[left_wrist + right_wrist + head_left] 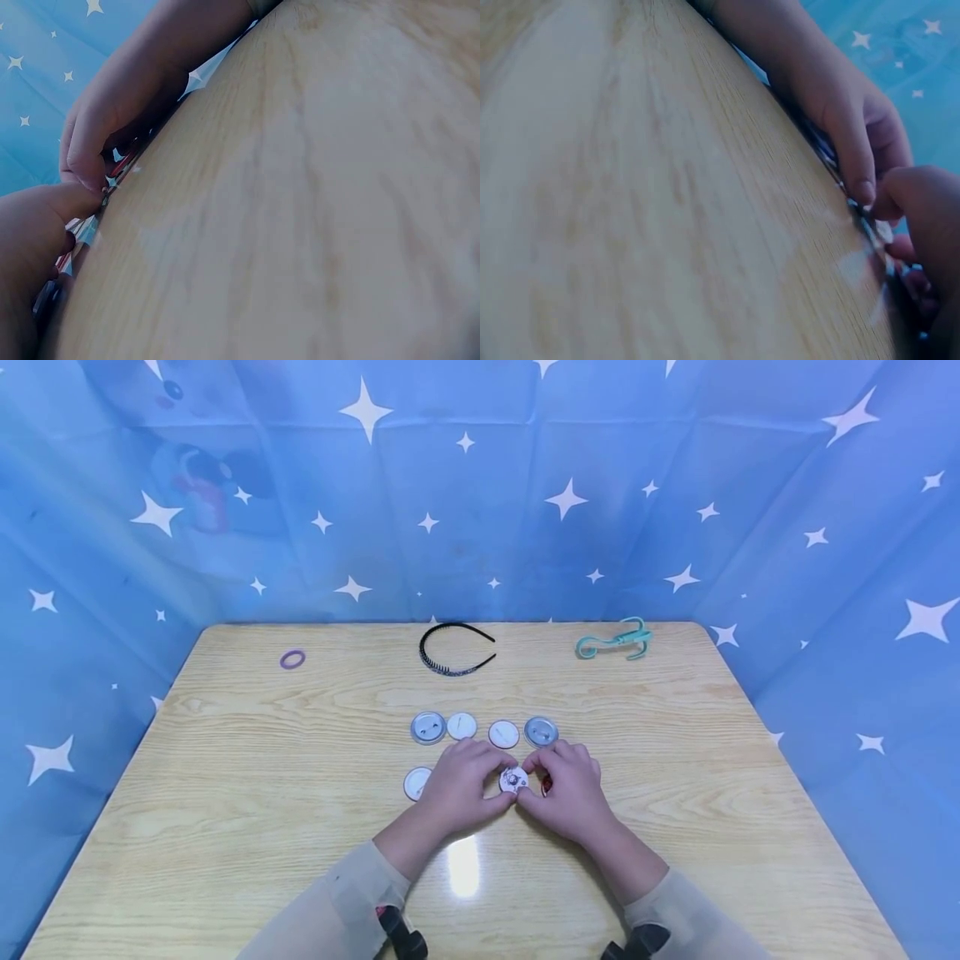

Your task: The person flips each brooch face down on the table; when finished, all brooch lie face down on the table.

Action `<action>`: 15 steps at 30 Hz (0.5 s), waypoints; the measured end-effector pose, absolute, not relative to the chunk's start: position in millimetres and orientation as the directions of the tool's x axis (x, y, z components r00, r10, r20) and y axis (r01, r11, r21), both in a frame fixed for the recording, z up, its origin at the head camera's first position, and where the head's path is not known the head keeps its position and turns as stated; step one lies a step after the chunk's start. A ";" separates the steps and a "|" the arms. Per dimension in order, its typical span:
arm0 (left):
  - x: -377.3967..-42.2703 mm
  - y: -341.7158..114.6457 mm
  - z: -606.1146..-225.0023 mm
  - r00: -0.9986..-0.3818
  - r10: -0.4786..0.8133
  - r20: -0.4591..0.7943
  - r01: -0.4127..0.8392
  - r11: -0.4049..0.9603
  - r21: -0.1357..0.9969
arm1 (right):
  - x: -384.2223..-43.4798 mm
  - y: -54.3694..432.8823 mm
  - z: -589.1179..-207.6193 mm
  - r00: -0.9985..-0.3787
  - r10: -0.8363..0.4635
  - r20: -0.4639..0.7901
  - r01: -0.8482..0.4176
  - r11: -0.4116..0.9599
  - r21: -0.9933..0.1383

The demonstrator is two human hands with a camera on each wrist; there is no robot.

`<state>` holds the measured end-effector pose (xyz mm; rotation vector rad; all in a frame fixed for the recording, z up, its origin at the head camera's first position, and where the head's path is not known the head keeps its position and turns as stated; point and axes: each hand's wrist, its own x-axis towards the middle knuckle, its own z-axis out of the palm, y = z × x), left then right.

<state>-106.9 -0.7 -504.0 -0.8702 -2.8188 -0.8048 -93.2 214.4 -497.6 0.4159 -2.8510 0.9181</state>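
In the head view, a round white pin badge with a dark printed figure lies face up between my two hands. My left hand holds its left edge with thumb and forefinger. The right hand grips the opposite edge in the same way. A red badge shows partly beneath the right hand. Left of the left hand, a white-backed badge is partly covered. Beyond the hands, a row has a silver-backed badge, two white-backed badges and another silver-backed badge. Both wrist views show the fingertips meeting low at the tabletop.
Toward the back of the wooden table lie a purple ring, a black toothed headband and a teal claw-like hair clip. A blue curtain with white stars hangs behind the table and along its sides.
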 end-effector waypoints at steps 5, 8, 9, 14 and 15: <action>-106.2 -0.9 -502.4 -0.837 0.497 0.229 0.542 0.691 0.479 | -93.3 214.9 -496.3 -0.950 -0.236 0.203 -0.311 0.766 -0.563; -105.9 -0.4 -501.7 -0.841 0.494 0.223 0.535 0.689 0.489 | -93.4 215.1 -496.0 -0.949 -0.238 0.208 -0.315 0.756 -0.574; -105.7 -0.4 -501.3 -0.842 0.492 0.221 0.532 0.688 0.494 | -93.5 215.3 -496.1 -0.948 -0.238 0.210 -0.317 0.754 -0.576; -105.6 -1.2 -500.7 -0.847 0.486 0.215 0.521 0.678 0.519 | -94.0 215.3 -497.1 -0.946 -0.239 0.218 -0.322 0.745 -0.584; -105.4 -1.5 -500.6 -0.847 0.484 0.219 0.521 0.674 0.524 | -94.0 215.1 -497.3 -0.946 -0.239 0.219 -0.323 0.745 -0.584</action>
